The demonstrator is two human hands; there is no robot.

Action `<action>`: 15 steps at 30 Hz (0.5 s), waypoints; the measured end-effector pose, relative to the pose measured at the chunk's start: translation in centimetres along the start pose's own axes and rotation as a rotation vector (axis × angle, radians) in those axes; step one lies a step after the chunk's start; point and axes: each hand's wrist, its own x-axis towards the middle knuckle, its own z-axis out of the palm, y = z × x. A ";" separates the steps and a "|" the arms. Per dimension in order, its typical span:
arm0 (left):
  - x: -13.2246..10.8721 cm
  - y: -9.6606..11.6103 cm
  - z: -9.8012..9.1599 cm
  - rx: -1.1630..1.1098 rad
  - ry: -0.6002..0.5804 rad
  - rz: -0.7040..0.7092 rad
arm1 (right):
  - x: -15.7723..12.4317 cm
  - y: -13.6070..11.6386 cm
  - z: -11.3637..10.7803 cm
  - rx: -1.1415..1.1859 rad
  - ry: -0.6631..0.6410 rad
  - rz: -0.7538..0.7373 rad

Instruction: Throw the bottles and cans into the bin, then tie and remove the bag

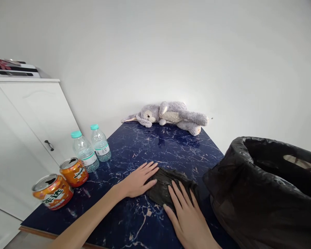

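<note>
Room: white wall (155,52) behind a blue marbled table (134,145).
Left hand (137,181): flat, fingers slightly parted, touching the left edge of some black plastic (160,191).
Right hand (188,214): spread wide, palm down, fingers on the same plastic.
Plastic: crumpled, on the tabletop beneath both hands.
Black-lined bin (259,207): just right of the plastic.
Table's left: two orange cans (53,193), two capped bottles (85,154).
Far end: grey plush rabbit (172,116), lying down.

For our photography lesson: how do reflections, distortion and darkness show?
Head view: glossy navy marbled tabletop faintly mirrors the grey plush rabbit; head view: nearer orange metal can tilts outward, likely wide-angle distortion; head view: crumpled black plastic, touched by left hand and right hand, shows little fold detail.
</note>
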 end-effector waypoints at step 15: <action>-0.6 -1.4 0.6 -0.021 0.142 -0.219 | -2.7 -3.3 8.2 -0.096 0.125 -0.072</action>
